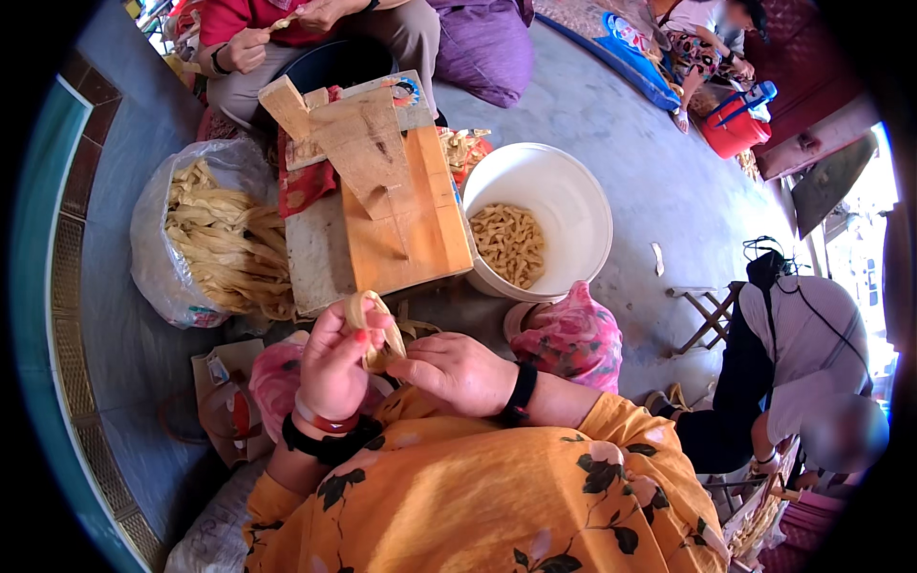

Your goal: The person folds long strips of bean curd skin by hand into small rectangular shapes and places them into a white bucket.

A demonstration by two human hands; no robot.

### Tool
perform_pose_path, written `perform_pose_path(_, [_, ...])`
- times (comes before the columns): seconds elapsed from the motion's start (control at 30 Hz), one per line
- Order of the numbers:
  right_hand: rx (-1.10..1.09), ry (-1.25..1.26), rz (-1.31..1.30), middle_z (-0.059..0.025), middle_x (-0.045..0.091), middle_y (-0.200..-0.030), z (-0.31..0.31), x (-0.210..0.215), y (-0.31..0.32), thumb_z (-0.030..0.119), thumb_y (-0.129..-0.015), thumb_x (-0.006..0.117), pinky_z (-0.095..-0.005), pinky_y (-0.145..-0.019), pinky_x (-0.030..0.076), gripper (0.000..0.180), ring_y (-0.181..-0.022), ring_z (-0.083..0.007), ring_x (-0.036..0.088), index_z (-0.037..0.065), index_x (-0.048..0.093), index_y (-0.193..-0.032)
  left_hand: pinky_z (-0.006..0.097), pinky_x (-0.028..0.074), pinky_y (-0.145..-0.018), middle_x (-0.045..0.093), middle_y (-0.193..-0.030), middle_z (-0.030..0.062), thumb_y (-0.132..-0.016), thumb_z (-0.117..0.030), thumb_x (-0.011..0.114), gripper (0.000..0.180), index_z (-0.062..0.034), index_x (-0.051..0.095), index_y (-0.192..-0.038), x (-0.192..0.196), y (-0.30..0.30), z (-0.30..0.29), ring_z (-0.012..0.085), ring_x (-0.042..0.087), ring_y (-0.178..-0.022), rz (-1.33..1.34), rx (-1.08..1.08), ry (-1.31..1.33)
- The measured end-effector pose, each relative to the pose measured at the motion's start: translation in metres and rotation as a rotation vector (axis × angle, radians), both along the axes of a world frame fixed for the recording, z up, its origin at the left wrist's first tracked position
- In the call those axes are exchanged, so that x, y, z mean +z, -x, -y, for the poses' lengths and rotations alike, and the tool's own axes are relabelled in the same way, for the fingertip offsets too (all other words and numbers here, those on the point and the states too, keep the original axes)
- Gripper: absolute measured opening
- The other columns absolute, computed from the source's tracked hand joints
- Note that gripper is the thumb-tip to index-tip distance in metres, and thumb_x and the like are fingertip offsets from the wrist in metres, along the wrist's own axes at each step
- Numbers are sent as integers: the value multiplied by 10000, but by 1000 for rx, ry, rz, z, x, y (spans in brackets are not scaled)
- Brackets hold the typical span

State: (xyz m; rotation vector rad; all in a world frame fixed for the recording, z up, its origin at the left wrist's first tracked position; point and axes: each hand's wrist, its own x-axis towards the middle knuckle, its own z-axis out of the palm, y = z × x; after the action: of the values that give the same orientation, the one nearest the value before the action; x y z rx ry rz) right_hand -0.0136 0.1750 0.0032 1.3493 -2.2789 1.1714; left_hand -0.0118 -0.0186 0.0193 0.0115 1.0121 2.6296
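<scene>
My left hand [331, 371] is raised with its fingers pinched on a pale straw-coloured strip [391, 336], which bends into a loop. From the other side, my right hand [460, 372] closes thumb and fingers on the strip's lower end. Just beyond both hands stands a low wooden stand [430, 224] with an angled wooden block [358, 143] on it and a thin spike sticking up. Right of the stand, a white bucket [583, 215] holds many small twisted pieces [509, 244]. Long loose strips [215, 234] fill a clear plastic bag [151, 234] on the left.
Across the stand a person in red [224, 19] holds a similar strip. A purple sack [485, 53] lies beside them. Another person [812, 325] bends over at the right near a folding stool [705, 315]. A red container [737, 132] stands far right by a seated person [702, 48].
</scene>
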Motion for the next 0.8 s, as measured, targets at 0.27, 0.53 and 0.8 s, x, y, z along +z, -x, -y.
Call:
perform_pose_path(0.27, [-92,-41,-77,-77,584,-836,-5,-5,2,126,-766,568,-359,-708,482,225,-782,-244,583,39,545,-972,370,466,-758,598,-903,140,-784,1,556,273,-23,590,-1054,-7,-1,-11,352,575,-865,-763,-150,1255])
perform_pose_path(0.53, [-169,238,405,-72,610,-780,-5,-1,4,59,-799,646,-347,-646,498,132,-689,-253,608,23,583,-909,216,432,-609,535,-843,9,-922,-101,531,165,-68,425,-1044,-7,-1,-2,63,504,-705,124,-635,293])
perform_pose_path(0.8, [124,618,1775,-11,633,-821,-21,-3,19,76,-891,621,-229,-637,473,113,-695,-84,568,13,593,-981,407,478,-661,624,-842,100,-734,28,663,294,-43,555,-999,2,-1,-20,310,608,-760,-1169,98,1356])
